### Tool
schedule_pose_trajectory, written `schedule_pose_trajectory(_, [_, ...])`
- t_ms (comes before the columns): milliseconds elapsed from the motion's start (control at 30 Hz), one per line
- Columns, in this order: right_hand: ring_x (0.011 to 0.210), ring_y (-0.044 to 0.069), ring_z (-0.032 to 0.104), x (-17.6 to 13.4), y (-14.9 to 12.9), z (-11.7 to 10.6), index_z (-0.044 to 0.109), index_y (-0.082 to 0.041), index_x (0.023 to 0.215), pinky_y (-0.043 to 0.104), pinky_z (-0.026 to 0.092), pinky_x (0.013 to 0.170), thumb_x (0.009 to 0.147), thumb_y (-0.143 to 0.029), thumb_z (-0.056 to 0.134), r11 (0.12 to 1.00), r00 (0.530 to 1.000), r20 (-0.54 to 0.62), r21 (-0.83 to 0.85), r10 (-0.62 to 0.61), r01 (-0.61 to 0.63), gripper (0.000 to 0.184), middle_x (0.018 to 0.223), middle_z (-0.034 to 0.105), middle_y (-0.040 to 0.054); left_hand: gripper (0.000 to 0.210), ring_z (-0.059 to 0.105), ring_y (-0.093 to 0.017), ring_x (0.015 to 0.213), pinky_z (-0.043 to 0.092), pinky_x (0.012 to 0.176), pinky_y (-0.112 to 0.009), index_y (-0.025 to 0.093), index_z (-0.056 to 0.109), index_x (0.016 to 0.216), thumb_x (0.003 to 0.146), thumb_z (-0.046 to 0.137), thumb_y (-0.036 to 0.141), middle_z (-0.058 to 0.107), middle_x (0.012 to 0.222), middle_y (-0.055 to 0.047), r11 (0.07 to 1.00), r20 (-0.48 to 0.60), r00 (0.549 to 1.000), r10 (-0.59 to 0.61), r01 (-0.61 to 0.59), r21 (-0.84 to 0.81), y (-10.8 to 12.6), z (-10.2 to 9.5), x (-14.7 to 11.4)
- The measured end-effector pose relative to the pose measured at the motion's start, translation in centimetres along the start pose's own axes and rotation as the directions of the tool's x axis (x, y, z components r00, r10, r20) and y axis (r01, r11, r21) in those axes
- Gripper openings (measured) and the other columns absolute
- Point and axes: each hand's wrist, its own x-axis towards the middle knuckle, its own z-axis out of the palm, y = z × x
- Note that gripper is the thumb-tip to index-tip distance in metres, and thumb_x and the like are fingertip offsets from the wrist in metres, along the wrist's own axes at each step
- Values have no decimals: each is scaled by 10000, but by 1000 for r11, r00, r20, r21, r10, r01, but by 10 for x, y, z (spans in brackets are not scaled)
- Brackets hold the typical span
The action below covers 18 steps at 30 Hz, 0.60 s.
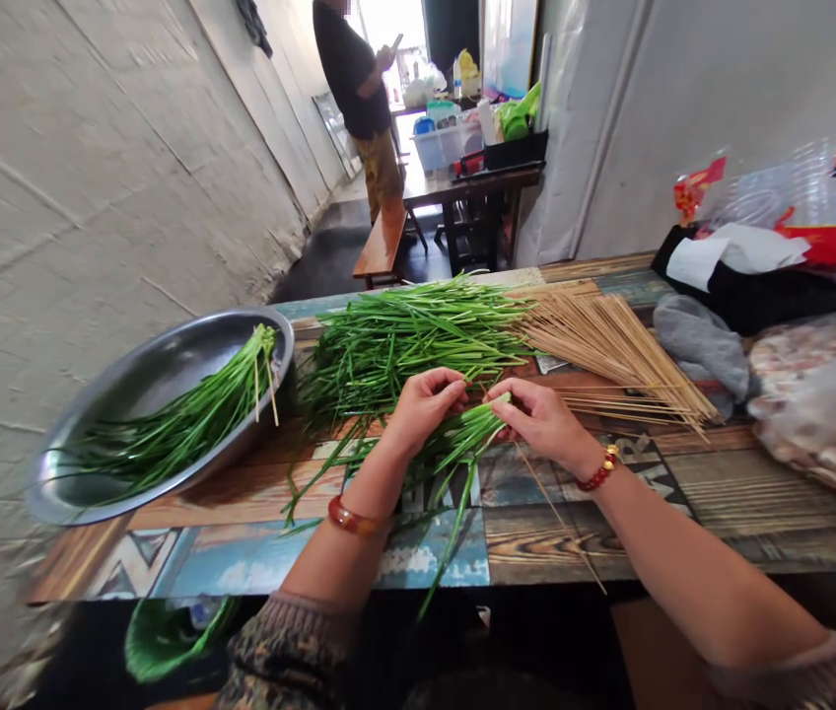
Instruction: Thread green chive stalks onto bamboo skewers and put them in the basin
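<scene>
Head view: a bunch of green stalks gathered between your two hands

You have the bunch of green stalks (pixel 473 434) at the middle of the counter (pixel 758 532), just in front of the loose pile of stalks (pixel 418 340). Your right hand (pixel 547 424) grips its pale ends between thumb and fingers. Your left hand (pixel 422 409) sits beside it with the fingers pinched together; whether they hold a stalk, you cannot tell from here. A thin skewer (pixel 558 513) slants from under the right hand toward the front edge; its upper end is hidden, so whether it pierces the bunch is unclear.

The step in hand looks like evening up stalk ends and setting them on skewers. The next move seems to call for a firm right-hand hold, with the left fingers kept clear of any hidden point.

To your left, a metal basin (pixel 152 360) holds a finished-looking bunch (pixel 196 419) with two skewer ends sticking out. Beyond your right hand lies a fan of skewers (pixel 610 345), close enough to snag a knuckle. Bags crowd the right end, among them a clear bag of pale pieces (pixel 824 414). Long stalks trail past the front edge near your left forearm and could catch. A person (pixel 359 74) stands well apart, beyond the counter.
</scene>
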Motion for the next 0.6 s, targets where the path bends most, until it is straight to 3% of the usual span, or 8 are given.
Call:
schedule_pose_trajectory(200, [568, 133, 621, -4, -8, 2, 609, -206, 931, 270, 557, 539, 842, -362, 571, 999, 999, -25, -27, 30, -31, 184, 793, 632, 21, 220, 471, -64, 513, 359, 498, -185, 123, 643, 814, 738, 661, 329, 594, 618, 17, 999, -6, 1000, -8, 8, -45, -2, 0, -4])
schedule_pose_trajectory(433, [587, 118, 615, -5, -8, 6, 621, -201, 1112, 242, 542, 519, 857, -301, 552, 996, 996, -78, -82, -35, 29, 283, 877, 672, 33, 196, 497, -73, 526, 391, 514, -189, 125, 625, 739, 721, 684, 312, 604, 607, 9, 995, -22, 1000, 18, -20, -100, 0, 4, -5])
schedule_pose_trajectory(600, [667, 129, 618, -3, -3, 8, 628, -210, 1141, 224, 541, 500, 857, -311, 557, 992, 993, -94, -110, -67, 56, 309, 968, 674, 44, 194, 501, -71, 530, 403, 518, -192, 124, 639, 763, 705, 702, 299, 608, 628, 12, 991, -27, 999, 26, -29, -129, -1, 8, -5])
